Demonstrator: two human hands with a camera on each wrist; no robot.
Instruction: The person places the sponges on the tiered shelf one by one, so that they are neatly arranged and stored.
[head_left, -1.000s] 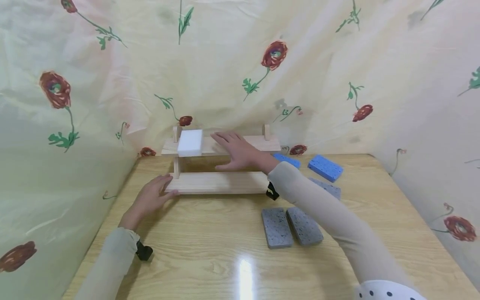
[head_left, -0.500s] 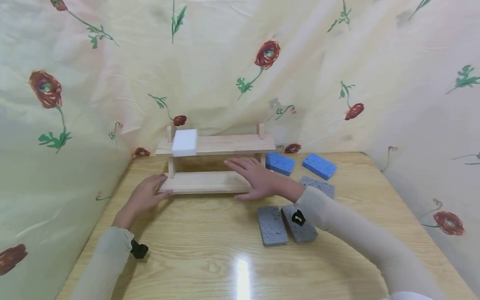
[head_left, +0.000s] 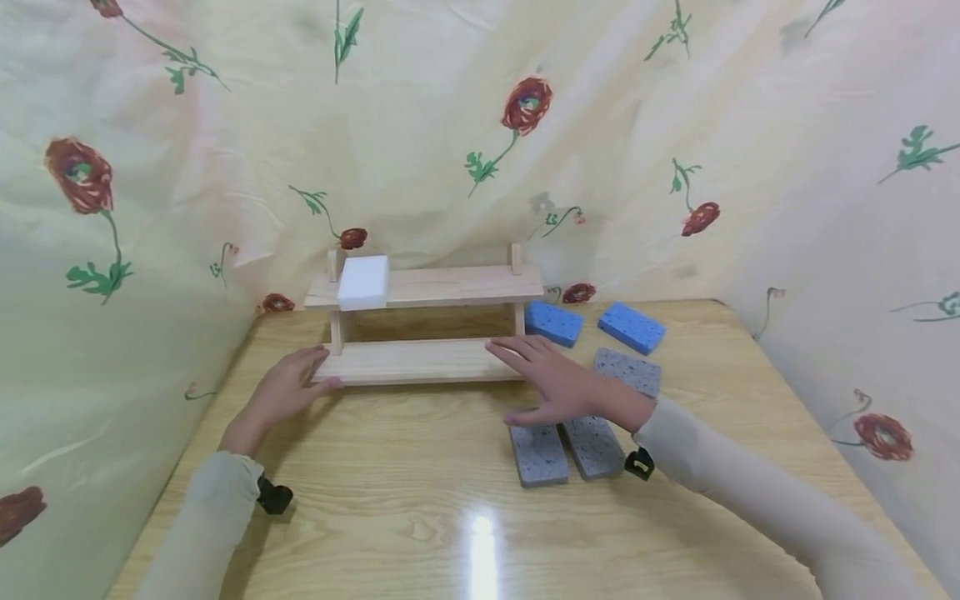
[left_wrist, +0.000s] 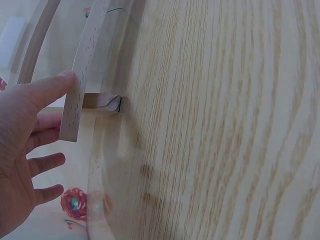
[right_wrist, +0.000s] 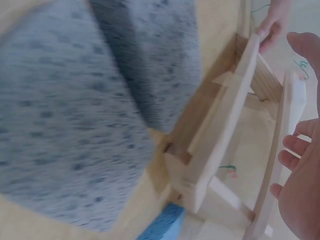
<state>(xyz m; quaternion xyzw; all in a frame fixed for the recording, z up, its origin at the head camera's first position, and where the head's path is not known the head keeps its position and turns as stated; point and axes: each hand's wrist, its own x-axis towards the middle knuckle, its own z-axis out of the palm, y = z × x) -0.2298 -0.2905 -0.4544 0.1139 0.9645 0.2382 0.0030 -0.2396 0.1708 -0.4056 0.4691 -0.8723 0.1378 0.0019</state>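
Left hand: by the tabletop's left edge, thumb on one side of the left end of the lower board and a finger on the other, pinching it; the remaining fingers are apart from the wood.
White block: lies on the upper board, at its left end, just beside the left peg.
Wooden rack: both boards stand near the tabletop's back edge, toward its back left corner.
Grey sponges: two side by side, the left one and the right one, forward of the rack's right end; a third lies behind them, nearer the back edge.
Right hand: spread, holding nothing, over the near grey pair and the lower board's right end.
Blue sponges: one just beside the rack, another farther toward the back right corner.
Block on rack: seemingly an early stage, one piece placed on the upper board.
Sponges off rack: five, all remaining on the tabletop.
Since a second ago: the right hand has moved from the upper board rightward and toward the front edge; left hand's grip and white block's place are unchanged.
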